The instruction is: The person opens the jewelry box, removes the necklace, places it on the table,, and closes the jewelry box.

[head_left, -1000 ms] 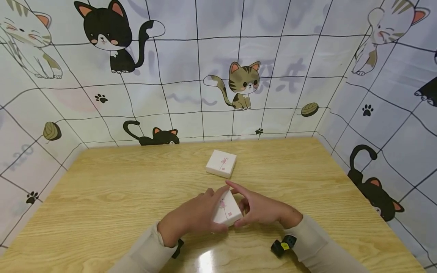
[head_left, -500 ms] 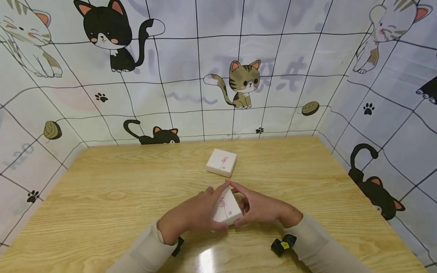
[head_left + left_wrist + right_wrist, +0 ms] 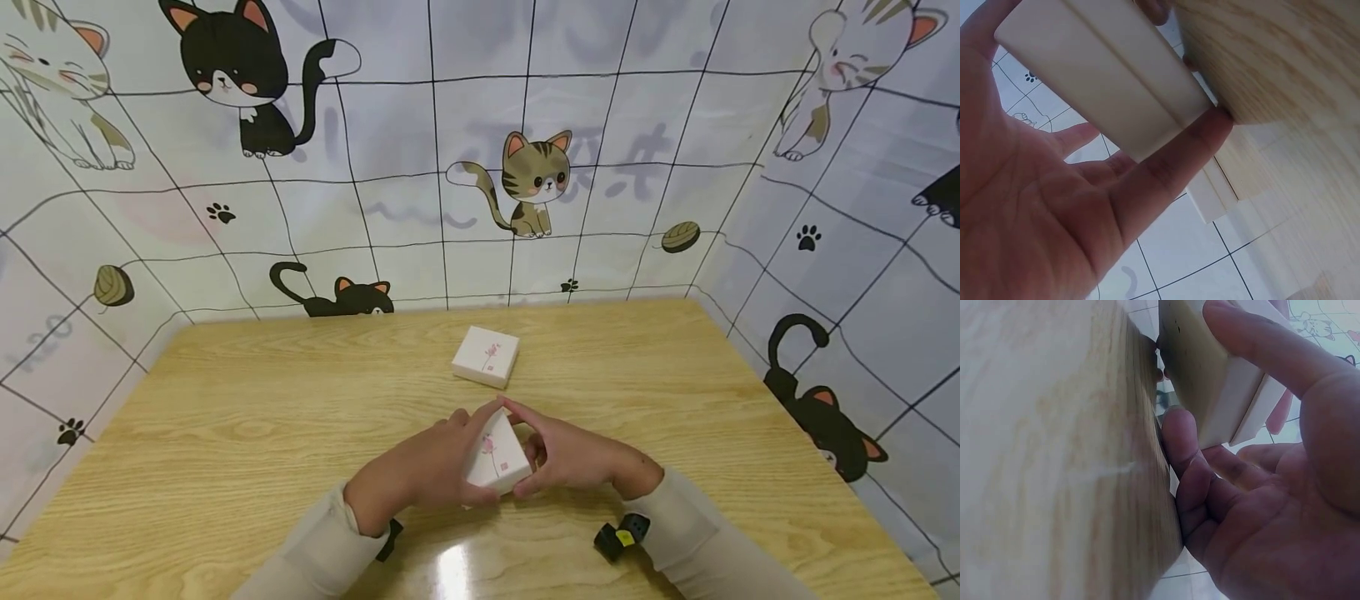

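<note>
A small white cardboard box with a pink flower print on its lid is between both hands, near the middle of the table. My left hand holds it from the left, thumb at the near edge and fingers toward the far corner. From the right, my right hand grips the near right corner and far side with thumb and fingers. A seam between lid and base runs along the box's side in the left wrist view. Tilted, the box shows its underside raised off the table in the right wrist view.
A second white box with a similar flower print lies just beyond the hands. The wooden table reaches back to a white cloth wall with black grid lines and cartoon cats; more of this cloth hangs at both sides.
</note>
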`<state>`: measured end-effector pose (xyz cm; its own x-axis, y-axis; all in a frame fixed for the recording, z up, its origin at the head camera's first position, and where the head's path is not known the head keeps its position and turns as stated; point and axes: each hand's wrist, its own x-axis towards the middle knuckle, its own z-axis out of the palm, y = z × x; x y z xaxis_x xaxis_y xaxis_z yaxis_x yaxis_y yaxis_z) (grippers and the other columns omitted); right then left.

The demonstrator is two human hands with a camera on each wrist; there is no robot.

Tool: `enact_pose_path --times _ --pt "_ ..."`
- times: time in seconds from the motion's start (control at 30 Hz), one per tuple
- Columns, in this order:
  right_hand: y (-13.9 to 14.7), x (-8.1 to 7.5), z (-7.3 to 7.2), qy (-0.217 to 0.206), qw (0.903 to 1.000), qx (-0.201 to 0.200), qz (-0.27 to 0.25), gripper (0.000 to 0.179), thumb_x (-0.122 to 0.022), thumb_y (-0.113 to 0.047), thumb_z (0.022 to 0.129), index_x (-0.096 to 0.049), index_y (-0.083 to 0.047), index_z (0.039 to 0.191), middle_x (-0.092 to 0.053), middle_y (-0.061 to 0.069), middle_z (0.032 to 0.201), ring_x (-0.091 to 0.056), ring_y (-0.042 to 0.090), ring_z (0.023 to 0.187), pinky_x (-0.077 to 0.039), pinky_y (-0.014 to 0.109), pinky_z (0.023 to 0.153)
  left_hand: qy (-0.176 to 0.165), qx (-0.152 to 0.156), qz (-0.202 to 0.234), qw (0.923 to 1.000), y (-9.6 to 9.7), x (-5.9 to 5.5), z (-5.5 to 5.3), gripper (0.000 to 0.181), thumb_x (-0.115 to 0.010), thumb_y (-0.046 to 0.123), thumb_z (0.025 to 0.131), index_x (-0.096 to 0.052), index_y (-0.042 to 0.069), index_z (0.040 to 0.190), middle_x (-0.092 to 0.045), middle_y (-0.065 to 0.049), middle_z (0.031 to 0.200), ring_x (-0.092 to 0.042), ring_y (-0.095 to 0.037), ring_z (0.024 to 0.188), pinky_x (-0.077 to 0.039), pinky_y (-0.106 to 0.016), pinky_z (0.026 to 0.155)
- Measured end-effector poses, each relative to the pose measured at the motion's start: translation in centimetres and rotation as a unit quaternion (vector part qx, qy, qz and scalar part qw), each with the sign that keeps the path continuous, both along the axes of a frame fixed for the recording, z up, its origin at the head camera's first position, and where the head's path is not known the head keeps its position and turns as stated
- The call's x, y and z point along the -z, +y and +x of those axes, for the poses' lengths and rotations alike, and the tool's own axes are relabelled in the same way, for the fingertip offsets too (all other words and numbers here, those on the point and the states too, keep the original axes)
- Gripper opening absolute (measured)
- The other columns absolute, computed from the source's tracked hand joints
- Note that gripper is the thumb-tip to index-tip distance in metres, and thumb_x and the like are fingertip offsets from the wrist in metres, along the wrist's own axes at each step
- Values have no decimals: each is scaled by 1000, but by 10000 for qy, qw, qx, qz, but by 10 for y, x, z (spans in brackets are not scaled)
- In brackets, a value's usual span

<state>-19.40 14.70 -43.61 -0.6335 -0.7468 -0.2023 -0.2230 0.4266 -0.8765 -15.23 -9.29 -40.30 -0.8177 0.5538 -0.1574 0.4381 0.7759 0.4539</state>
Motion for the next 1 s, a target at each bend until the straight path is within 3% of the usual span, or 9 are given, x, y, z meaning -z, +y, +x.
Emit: enact_pose_path --times 0.4,1.0 --pt "-3 -1 2 15 10000 25 -71 112 -85 -21 80 -8 -22 162 -58 7 85 -51 13 75 -46 22 64 30 -8 46 10000 -2 -1 0 105 -80 51 79 -14 30 158 -53 -5 108 -51 -13 83 -45 -26 66" --pt "-1 2 0 36 9999 -44 -138 109 -85 -22 81 -11 -21 161 -56 3 88 -51 12 75 -45 21 64 0 -17 37 10000 -2 -1 0 108 -80 52 79 -13 25 160 -53 -9 116 -51 -14 86 -46 -27 69"
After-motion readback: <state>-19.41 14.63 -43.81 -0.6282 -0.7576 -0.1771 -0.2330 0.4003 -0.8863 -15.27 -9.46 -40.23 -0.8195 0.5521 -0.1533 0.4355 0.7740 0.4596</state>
